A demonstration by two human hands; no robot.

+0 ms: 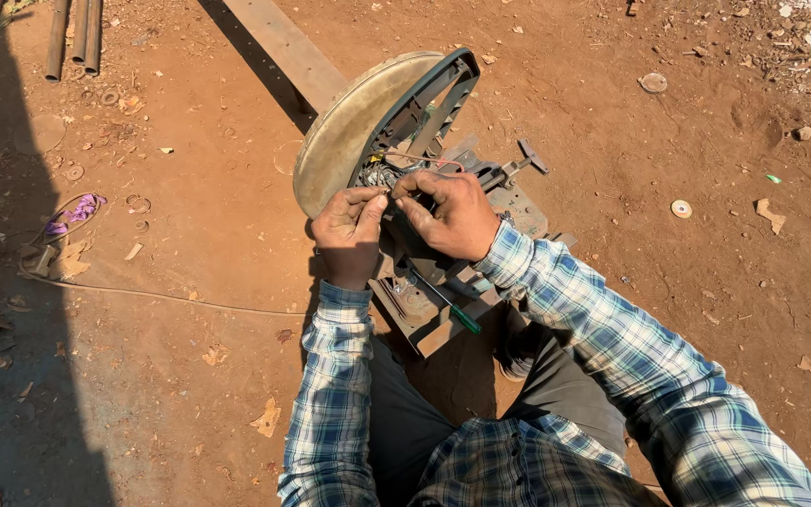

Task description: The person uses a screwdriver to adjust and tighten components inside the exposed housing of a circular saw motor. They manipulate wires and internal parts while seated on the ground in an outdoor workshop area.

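Note:
A chop saw (377, 122) stands on the red dirt in front of me, its dusty round blade guard facing up and its open handle housing showing thin wires (382, 169). My left hand (349, 230) and my right hand (452, 214) meet over that opening, fingertips pinched together on the wires. Just below my hands, a green-handled screwdriver (448, 305) lies on the saw's metal base (424, 324). Both sleeves are blue and white plaid.
A long steel bar (279, 42) runs away behind the saw. Metal pipes (72, 38) lie at the top left. Worn grinding discs (680, 208), scrap bits, a purple rag (82, 208) and a thin cable (171, 299) are scattered on the dirt.

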